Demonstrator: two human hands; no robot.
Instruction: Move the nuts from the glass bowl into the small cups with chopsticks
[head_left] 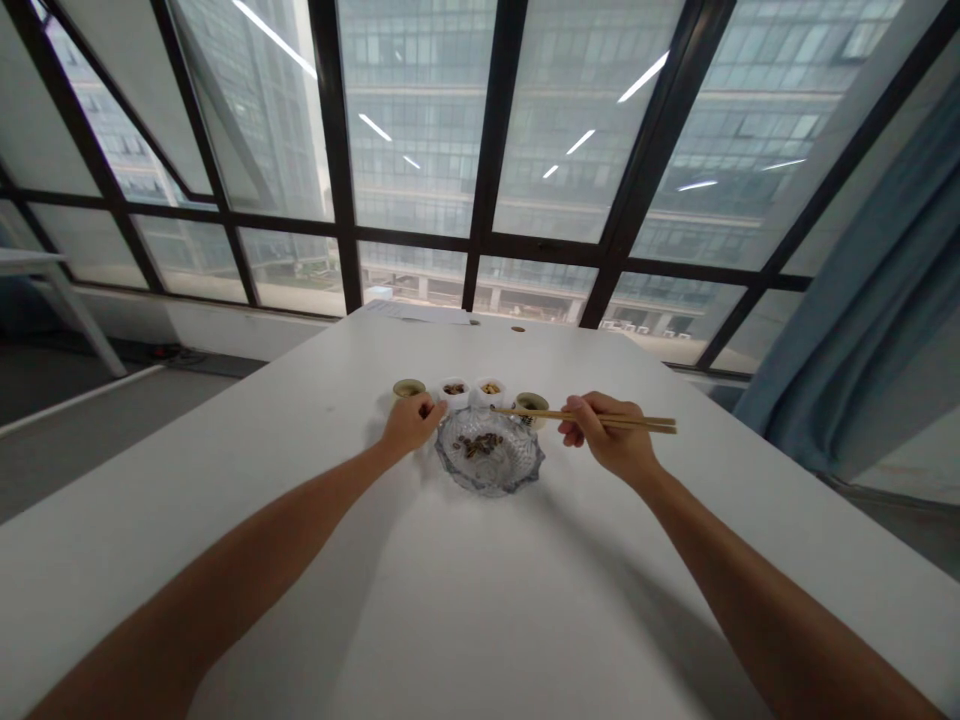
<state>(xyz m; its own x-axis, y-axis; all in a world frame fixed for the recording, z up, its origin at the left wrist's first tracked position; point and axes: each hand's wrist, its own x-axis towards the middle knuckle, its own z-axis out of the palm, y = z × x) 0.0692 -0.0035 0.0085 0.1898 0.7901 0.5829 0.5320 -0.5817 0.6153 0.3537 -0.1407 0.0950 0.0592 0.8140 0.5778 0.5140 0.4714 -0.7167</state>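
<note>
A clear scalloped glass bowl (517,462) sits on the white table, with small dark striped pieces, seed-like, (480,444) scattered inside. My right hand (611,432) grips a pair of wooden chopsticks (551,413); their tips reach over the bowl's far rim, and a tiny dark piece seems to be at them. My left hand (410,424) is closed beside the bowl's left rim, and whatever its fingers hold is hidden. Behind the bowl stand a white cup of dark pieces (454,402), a white cup of yellowish pieces (490,400), and two greenish cups, left (409,386) and right (532,402).
Toward the far edge of the white table (300,610) lie papers (420,314) and two small round objects, one of them brown (518,329). Dark-framed windows rise behind. A blue curtain (862,290) hangs at the right; another white table (30,262) is at the left.
</note>
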